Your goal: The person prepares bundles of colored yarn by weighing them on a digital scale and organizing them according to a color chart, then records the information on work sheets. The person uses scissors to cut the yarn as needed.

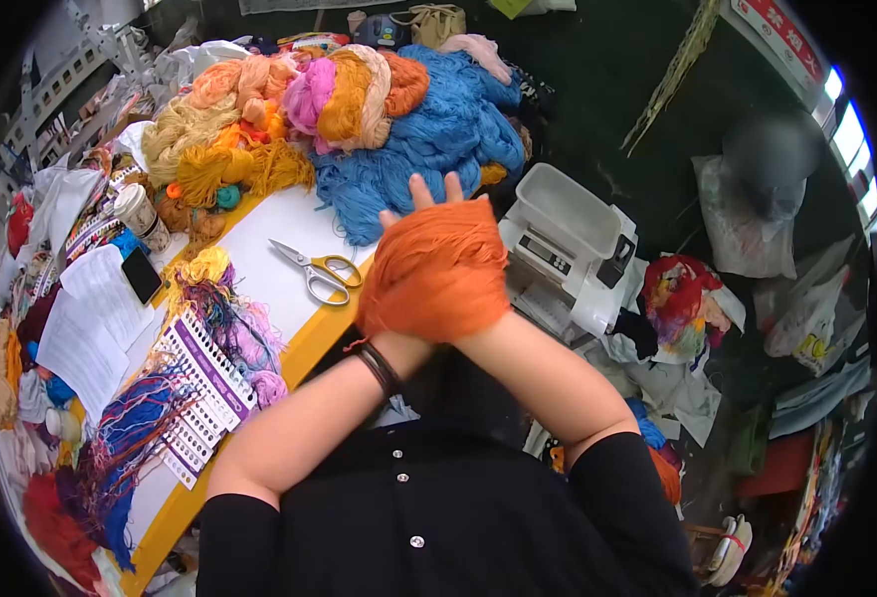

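Note:
A thick skein of orange yarn (433,269) is wrapped around both my hands in front of my chest, slightly blurred. Fingertips of my left hand (418,191) and my right hand (453,187) stick out above it, straight and a little apart. Yarn covers the palms and most of the fingers, so which fingertip belongs to which hand is hard to tell. Both hands hold the skein stretched between them, close together. Just left of it, scissors (319,273) with yellow and grey handles lie on the white tabletop (259,237).
Blue yarn (428,129) is heaped behind my hands, beside multicoloured skeins (359,95). To the right stands a scale (558,249) with a clear tray. A colour card (209,393), a phone (141,275), papers (90,318) and a cup (142,215) lie on the left.

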Tool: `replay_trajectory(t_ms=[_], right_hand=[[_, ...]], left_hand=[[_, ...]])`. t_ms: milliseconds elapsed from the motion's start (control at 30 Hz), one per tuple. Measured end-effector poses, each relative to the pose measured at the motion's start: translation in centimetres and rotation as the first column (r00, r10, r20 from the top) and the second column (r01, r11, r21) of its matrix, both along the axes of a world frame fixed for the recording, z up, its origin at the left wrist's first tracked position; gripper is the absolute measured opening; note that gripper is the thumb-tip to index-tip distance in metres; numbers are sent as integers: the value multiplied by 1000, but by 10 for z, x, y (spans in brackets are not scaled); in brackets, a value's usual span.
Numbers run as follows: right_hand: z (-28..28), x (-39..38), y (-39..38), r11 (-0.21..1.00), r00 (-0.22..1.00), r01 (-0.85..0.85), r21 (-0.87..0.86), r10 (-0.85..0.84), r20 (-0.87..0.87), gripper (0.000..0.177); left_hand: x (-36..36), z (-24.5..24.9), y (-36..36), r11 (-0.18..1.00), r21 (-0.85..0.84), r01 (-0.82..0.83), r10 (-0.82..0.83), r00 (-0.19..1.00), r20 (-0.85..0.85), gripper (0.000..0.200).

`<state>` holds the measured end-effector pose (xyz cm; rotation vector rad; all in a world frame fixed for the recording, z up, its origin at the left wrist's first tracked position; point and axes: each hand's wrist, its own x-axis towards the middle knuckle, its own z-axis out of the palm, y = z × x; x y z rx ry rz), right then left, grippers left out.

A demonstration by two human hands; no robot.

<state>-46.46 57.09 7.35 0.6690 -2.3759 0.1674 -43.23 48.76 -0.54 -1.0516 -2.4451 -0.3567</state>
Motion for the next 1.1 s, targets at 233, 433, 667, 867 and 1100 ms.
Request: replay_trajectory(t_ms=[233,433,667,867,1100], right_hand=[[-30,-40,-4,935,966,-256,-245,238,-103,52],[-77,-24,25,986,988,41,-159,-16,153,41],[-122,-55,142,532,757,451,-717,199,623,44],[-36,-11,92,788,844,203,-581,160,512,25],[-130,-1,167,908,842,250,335,-375,388,53]], left_hand=[[-46,98,-37,-179,946,-270,-767,641,38,50],[-32,161,-114,-335,811,-480,-845,533,-34,37],[-29,43,-225,240,750,-616,-204,723,660,53],[-14,85,-210,597,701,-391,29,883,468,51],[-21,32,-237,0,679,-734,-224,661,716,55]])
